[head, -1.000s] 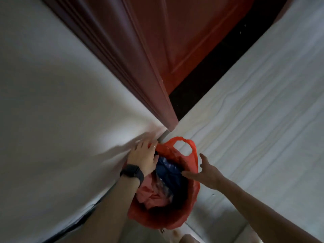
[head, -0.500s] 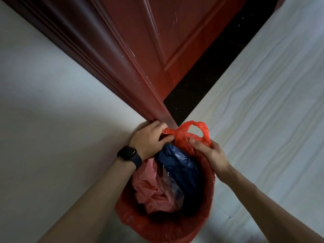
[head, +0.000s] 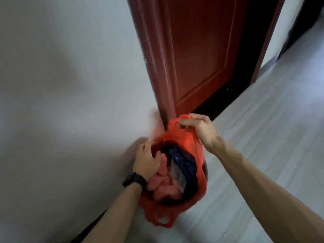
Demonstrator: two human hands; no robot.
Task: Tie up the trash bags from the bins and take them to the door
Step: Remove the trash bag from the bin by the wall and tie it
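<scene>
- Red trash bag point(head: 191, 141) — sits in a dark bin point(head: 205, 170) at the foot of the red door point(head: 198, 50), holding pink and dark-blue refuse.
- Right hand point(head: 198, 128) — fingers closed round the handle nearest the door, held raised.
- Left hand point(head: 146, 161) — fingers curled over the bag's rim; black watch point(head: 134, 179) on the wrist.
- Second handle hangs over the bin edge farthest from the door.

Trash bag point(head: 191, 137): thin red plastic, crinkled, slightly see-through. Inside it, dark blue wrapper point(head: 182, 158): glossy plastic; pink sheet point(head: 166, 185): soft, crumpled plastic. Door point(head: 198, 58): red-brown, wood-look, smooth with a low sheen. Wall point(head: 61, 76): matt white paint. Floor point(head: 263, 137): pale, smooth, faint wood-grain pattern. Watch strap point(head: 134, 179): matt black.
</scene>
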